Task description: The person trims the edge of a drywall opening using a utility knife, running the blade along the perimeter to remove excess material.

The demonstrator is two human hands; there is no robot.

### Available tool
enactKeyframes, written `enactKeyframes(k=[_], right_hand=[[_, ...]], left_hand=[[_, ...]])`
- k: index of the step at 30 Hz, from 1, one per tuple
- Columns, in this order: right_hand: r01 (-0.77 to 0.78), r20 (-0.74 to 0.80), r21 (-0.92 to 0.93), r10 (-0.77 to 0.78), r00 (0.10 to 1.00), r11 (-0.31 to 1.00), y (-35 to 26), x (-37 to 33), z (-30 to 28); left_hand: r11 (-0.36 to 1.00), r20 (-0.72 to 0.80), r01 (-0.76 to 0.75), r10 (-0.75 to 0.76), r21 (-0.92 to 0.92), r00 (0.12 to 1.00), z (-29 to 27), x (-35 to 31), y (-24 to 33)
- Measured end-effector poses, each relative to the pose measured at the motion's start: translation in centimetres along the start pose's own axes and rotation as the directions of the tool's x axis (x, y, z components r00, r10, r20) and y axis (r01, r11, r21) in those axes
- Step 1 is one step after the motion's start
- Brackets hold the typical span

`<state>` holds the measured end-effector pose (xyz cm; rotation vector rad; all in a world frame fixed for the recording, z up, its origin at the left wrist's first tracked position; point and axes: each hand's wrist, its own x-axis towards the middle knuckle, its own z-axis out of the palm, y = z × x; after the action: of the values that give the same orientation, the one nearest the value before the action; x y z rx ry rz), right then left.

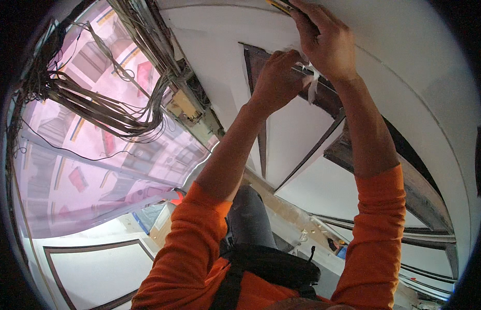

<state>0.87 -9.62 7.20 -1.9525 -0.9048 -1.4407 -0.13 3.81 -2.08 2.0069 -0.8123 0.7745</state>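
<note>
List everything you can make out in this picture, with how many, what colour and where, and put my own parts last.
white strip: at least one, white, hanging between the hands
yellow-and-black item: one, at the right fingertips, top edge
dark-edged panels: several, white with dark edging, centre, right and lower left
cables: many, greyish brown, upper left
printed sheeting: pink-purple, left, behind the cables
waist bag: one, black, bottom centre
trouser leg: one visible, grey, centre
sleeves: two, orange, lower half
left hand: one, bare, upper centre
right hand: one, bare, top
</note>
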Motion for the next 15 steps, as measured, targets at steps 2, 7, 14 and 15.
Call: enactKeyframes(k=[2, 7, 14, 15], right_hand=[[-0.010, -0.013, 0.012, 0.010, 1.000, 1.000, -0.5, 0.2, -0.1], [-0.011, -0.009, 0.015, 0.011, 1.000, 1.000, 0.4, 0.1, 0.2], [-0.032, 0.009, 0.004, 0.032, 0.999, 0.999, 0.3, 0.1, 0.0], [-0.049, 0.013, 0.008, 0.049, 0.999, 0.999, 0.3, 0.1, 0.1]], left_hand=[[1.000, -0.002, -0.017, 0.017, 0.019, 1.000, 0.0, 0.3, 0.0], [0.990, 0.136, 0.005, -0.024, 0.141, 0.990, 0.2, 1.1, -0.1], [0.998, 0.092, 0.051, -0.054, 0.043, 0.994, 0.4, 0.9, 0.8], [0.999, 0.085, 0.037, -0.040, 0.032, 0.996, 0.3, 0.8, 0.8]])
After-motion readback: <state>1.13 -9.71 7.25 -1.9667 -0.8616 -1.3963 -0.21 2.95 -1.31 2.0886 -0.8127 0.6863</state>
